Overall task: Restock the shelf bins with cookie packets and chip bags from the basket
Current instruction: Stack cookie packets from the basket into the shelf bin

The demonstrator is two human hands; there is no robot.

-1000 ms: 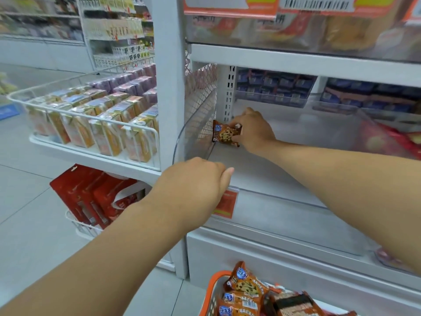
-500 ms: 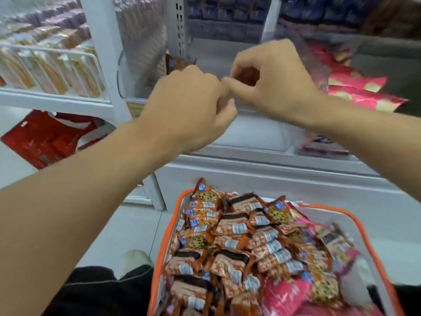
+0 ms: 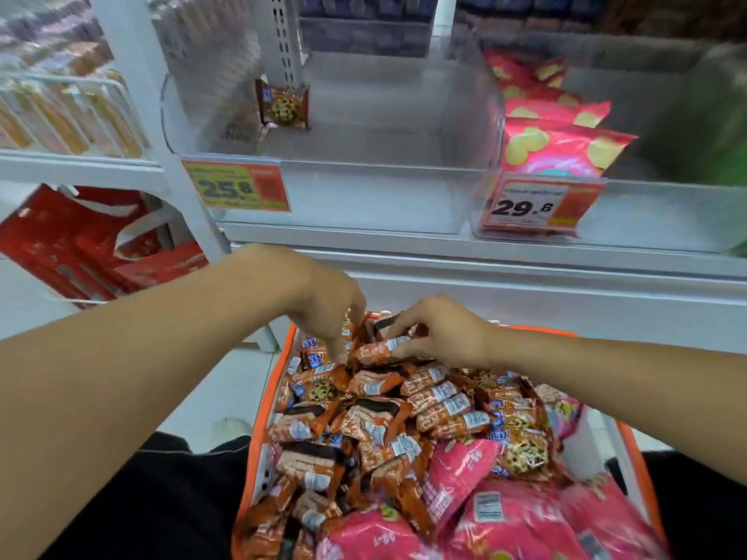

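At basket point(image 3: 283, 359) far end: right hand point(image 3: 446, 335), fingers pinching cookie packet point(image 3: 378, 351); left hand point(image 3: 323, 301), fingers curled down among packets, grip unclear. Upright in clear shelf bin point(image 3: 364, 187): single packet point(image 3: 285, 105).

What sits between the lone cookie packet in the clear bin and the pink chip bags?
Head view: nothing. From the cookie packet standing at the bin's back left, the bin floor runs bare to the clear side wall; the chip bags lie beyond it.
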